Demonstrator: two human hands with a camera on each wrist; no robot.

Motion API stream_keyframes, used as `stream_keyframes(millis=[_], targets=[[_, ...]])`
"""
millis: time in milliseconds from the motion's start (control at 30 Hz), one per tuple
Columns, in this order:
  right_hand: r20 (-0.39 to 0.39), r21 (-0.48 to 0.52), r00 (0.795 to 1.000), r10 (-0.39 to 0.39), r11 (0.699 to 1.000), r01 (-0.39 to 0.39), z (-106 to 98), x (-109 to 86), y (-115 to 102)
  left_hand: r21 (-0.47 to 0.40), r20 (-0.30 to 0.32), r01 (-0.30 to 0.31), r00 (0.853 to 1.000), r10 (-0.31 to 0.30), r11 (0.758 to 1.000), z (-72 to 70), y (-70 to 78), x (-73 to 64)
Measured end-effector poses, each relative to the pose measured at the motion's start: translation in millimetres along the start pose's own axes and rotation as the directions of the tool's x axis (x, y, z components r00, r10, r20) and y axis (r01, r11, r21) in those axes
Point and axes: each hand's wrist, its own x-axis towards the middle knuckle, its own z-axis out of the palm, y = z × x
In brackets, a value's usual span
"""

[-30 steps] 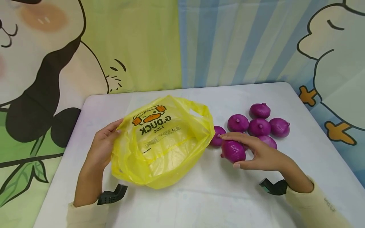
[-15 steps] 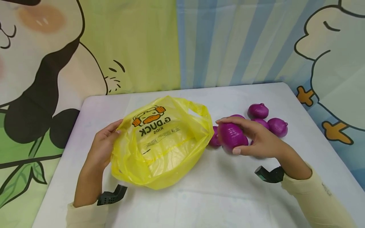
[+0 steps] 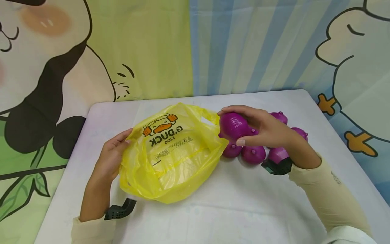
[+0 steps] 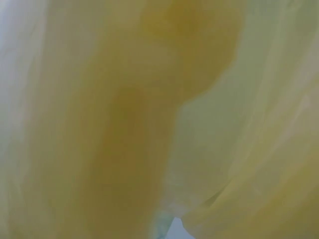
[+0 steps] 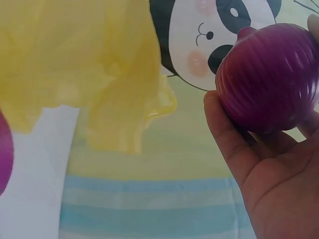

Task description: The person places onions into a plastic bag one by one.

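My left hand (image 3: 113, 154) pinches the left edge of a yellow plastic bag (image 3: 170, 159) printed with a duck and the words G.DUCK KIDS. The bag's wide mouth gapes toward me and to the right. Over its right rim, my right hand (image 3: 262, 127) grips a purple onion (image 3: 234, 126) between fingers and thumb. The right wrist view shows the same onion (image 5: 269, 77) resting against the fingers, beside the hanging bag (image 5: 75, 50). In the left wrist view, yellow plastic (image 4: 259, 164) covers nearly everything and the hand shows only as a blurred shape through it.
Several more purple onions, one in front (image 3: 253, 155) and another farther right (image 3: 300, 133), lie grouped on the white table (image 3: 213, 217) under and behind my right hand. A cartoon-printed curtain (image 3: 152, 51) stands behind the table.
My right hand has lifted the onion from low beside the pile, moving it up and left toward the bag's right rim. The left hand and the bag stay nearly still.
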Motion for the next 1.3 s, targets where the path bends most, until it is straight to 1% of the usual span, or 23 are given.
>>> stream_keyframes(millis=[133, 267, 333, 467, 533, 633, 833, 1033, 1167, 1233, 1300], targets=[[0.003, 0.008, 0.997, -0.071, 0.997, 0.071, 1, 13.8, -4, -0.001, 0.007, 0.001, 1.0, -0.001, 1.0, -0.1, -0.5, 0.5], [0.023, 0.01, 0.995, -0.097, 0.995, 0.097, 1, 27.0, -7, -0.007, 0.017, 0.002, 1.0, -0.001, 1.0, -0.4, -1.0, 1.0], [0.043, 0.004, 0.995, -0.09, 0.996, 0.089, 0, 33.7, -9, -0.019, 0.022, 0.003, 1.0, -0.003, 1.0, -0.6, -0.8, 0.6], [0.092, -0.024, 0.995, -0.045, 0.999, 0.048, 1, 47.1, -14, -0.045, 0.03, 0.002, 1.0, -0.001, 0.999, -0.9, -0.4, -0.1], [0.11, -0.039, 0.994, -0.017, 0.999, 0.021, 3, 53.0, -15, -0.049, 0.037, -0.004, 0.999, 0.006, 0.999, -1.0, -0.6, 0.2], [0.127, -0.045, 0.992, 0.002, 0.999, 0.004, 6, 63.0, -16, -0.051, 0.043, -0.01, 0.999, 0.013, 0.999, -1.4, -1.1, 0.8], [0.175, -0.007, 0.984, -0.015, 1.0, 0.017, 17, 91.3, -16, -0.059, 0.047, -0.01, 0.999, 0.013, 0.998, -3.0, -1.2, -0.2], [0.24, 0.002, 0.97, -0.037, 0.999, 0.038, 35, 124.4, -14, -0.059, 0.056, 0.005, 0.998, -0.002, 0.998, -2.3, -1.7, -0.8], [0.278, 0.008, 0.96, -0.041, 0.999, 0.041, 47, 142.0, -12, -0.041, 0.053, 0.0, 0.999, 0.002, 0.999, -1.4, -1.7, -0.9], [0.308, 0.009, 0.951, -0.029, 1.0, 0.028, 53, 148.7, -9, -0.029, 0.051, -0.005, 0.999, 0.007, 1.0, -0.9, -1.5, -0.7], [0.35, 0.013, 0.937, -0.007, 1.0, 0.002, 58, 154.2, -5, -0.025, 0.051, -0.01, 0.999, 0.012, 1.0, -0.3, -1.4, -0.2]])
